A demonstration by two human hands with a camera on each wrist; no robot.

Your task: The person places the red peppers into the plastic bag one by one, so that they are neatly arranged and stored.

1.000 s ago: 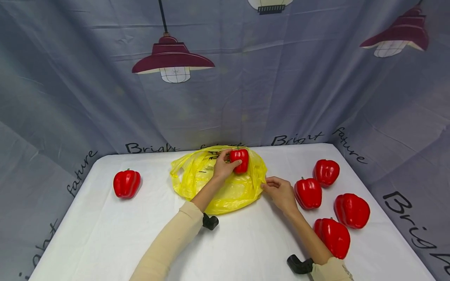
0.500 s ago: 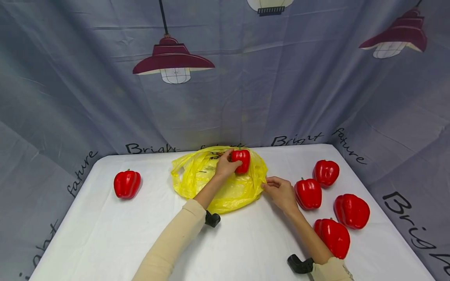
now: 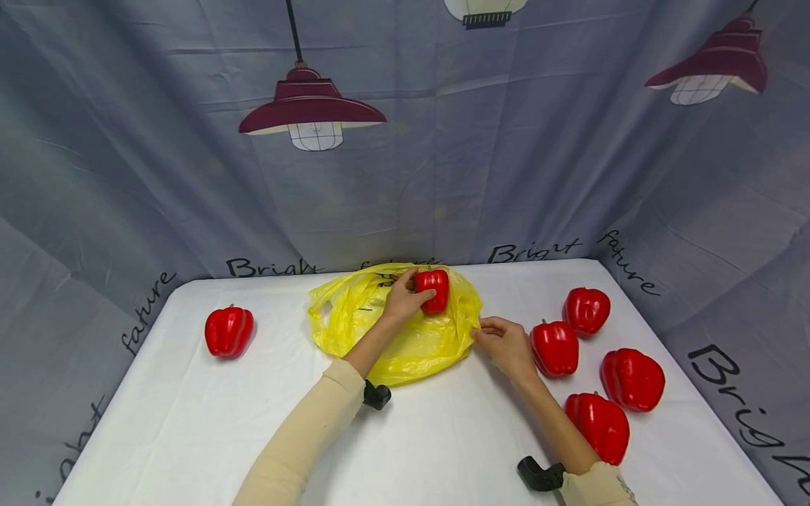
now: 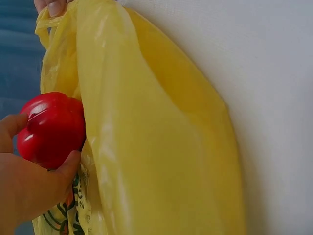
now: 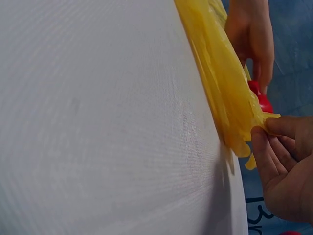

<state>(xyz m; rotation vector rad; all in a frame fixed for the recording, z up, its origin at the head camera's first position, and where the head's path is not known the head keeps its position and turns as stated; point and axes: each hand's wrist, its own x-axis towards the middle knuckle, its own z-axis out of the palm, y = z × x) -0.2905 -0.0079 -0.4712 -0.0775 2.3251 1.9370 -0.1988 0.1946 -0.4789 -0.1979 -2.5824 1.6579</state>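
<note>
A yellow plastic bag (image 3: 411, 351) lies spread at the back middle of the white table, its mouth wide and dark print inside. My left hand (image 3: 402, 301) grips a red bell pepper (image 3: 435, 291) between thumb and fingers, over the bag's mouth. In the left wrist view the held pepper (image 4: 53, 128) sits right beside the bag's yellow wall (image 4: 146, 147). My right hand (image 3: 506, 348) pinches the bag's right edge. Up close in the right wrist view, thumb and fingertips of that hand (image 5: 286, 164) nip a bunched corner of the plastic.
To the right stand several red bell peppers, among them one near my right wrist (image 3: 554, 348) and one by the forearm (image 3: 598, 426). A single pepper (image 3: 228, 331) sits at the left of the table (image 3: 158, 422). A grey printed curtain (image 3: 405, 176) hangs behind.
Almost nothing differs. The left hand with its pepper has shifted very slightly; the right hand keeps its pinch on the bag edge.
</note>
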